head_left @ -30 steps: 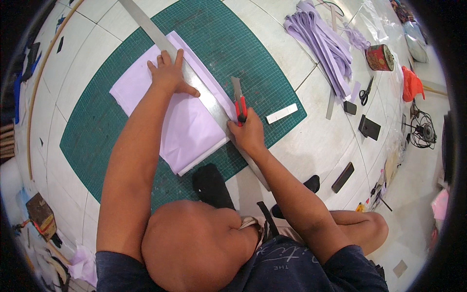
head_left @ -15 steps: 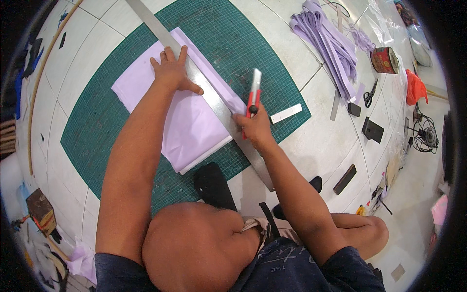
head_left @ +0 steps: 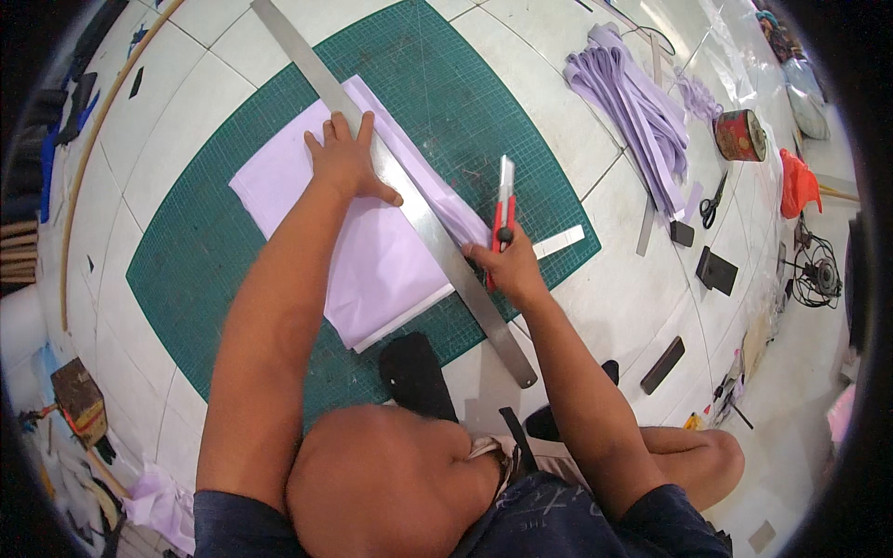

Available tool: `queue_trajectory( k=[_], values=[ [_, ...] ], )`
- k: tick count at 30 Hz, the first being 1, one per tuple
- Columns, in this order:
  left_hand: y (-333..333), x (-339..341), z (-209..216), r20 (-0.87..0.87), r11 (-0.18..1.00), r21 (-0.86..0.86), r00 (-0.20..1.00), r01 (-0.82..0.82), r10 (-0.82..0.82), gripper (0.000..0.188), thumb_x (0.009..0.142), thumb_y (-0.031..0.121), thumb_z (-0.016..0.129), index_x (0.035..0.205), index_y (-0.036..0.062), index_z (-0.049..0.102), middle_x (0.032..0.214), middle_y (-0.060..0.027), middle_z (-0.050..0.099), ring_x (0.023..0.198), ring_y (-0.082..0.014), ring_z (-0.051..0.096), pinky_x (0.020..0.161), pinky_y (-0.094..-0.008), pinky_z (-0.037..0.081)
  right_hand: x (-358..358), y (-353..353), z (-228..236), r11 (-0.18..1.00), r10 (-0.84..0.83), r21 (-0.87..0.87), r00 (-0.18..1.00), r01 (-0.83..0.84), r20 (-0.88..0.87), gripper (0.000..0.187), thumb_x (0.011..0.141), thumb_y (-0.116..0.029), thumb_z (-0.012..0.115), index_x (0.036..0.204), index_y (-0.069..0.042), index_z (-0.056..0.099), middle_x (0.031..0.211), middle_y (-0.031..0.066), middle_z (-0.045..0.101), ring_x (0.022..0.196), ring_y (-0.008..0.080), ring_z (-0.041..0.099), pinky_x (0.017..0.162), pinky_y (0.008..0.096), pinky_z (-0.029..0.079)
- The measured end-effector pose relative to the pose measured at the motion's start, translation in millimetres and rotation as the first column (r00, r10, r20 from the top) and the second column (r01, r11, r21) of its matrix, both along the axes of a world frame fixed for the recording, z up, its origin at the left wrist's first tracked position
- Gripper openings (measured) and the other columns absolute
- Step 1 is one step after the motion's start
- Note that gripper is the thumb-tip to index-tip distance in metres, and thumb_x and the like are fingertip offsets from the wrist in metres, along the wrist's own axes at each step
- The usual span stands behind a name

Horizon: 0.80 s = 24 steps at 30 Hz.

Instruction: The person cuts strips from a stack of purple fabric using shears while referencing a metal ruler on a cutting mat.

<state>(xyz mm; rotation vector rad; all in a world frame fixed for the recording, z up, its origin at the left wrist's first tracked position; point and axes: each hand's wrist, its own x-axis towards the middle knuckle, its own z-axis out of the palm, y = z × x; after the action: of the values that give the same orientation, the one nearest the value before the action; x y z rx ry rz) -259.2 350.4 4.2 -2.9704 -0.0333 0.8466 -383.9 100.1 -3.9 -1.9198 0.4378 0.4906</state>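
A long metal ruler (head_left: 419, 214) lies slantwise across folded lilac fabric (head_left: 381, 274) on a green cutting mat (head_left: 465, 102). My left hand (head_left: 350, 169) presses down on the ruler and the fabric beside it, fingers spread. In my right hand (head_left: 517, 272) is a red box cutter (head_left: 504, 219), held upright with its blade pointing away from me. The fingertips of that hand reach the strip of fabric on the ruler's right side, close to the ruler's edge. The lower end of the ruler extends past the mat onto the tiles.
A short white ruler (head_left: 560, 242) crosses the mat's right edge. To the right lie a bundle of lilac strips (head_left: 633, 112), a round tin (head_left: 740, 136), black scissors (head_left: 713, 202) and dark blocks (head_left: 717, 271). My feet and bent legs are close to the mat's near edge.
The whole view has shifted, so everything appears slightly lower and further right. My left hand stays on the ruler, and the box cutter remains in my right hand.
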Motion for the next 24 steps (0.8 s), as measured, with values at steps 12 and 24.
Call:
queue_trajectory(
  k=[12,24],
  values=[
    [-1,1,-1,0.0,1.0,-0.006,1.0,0.006,-0.006,0.151,0.041,0.066,0.09,0.161,0.0183,0.012,0.161,-0.0311,0.012,0.15,-0.0464,0.018,0.116,-0.0659,0.015,32,48,22,0.812,0.478,-0.419,0.875,-0.406,0.078,0.039,0.097,-0.037,0.057,0.108,-0.002,0.045,0.084,0.0254,0.068,0.079,0.0461,0.067,0.071,0.0563,0.051],
    [-1,1,-3,0.009,1.0,0.021,1.0,0.02,-0.02,0.155,0.039,0.07,0.089,0.161,0.0186,0.009,0.16,-0.0324,0.013,0.149,-0.0474,0.02,0.116,-0.0665,0.017,50,79,-6,0.683,0.642,-0.552,0.753,-0.479,0.142,0.027,0.098,-0.028,0.052,0.104,-0.002,0.045,0.085,0.024,0.069,0.076,0.0413,0.07,0.067,0.0524,0.056]
  ],
)
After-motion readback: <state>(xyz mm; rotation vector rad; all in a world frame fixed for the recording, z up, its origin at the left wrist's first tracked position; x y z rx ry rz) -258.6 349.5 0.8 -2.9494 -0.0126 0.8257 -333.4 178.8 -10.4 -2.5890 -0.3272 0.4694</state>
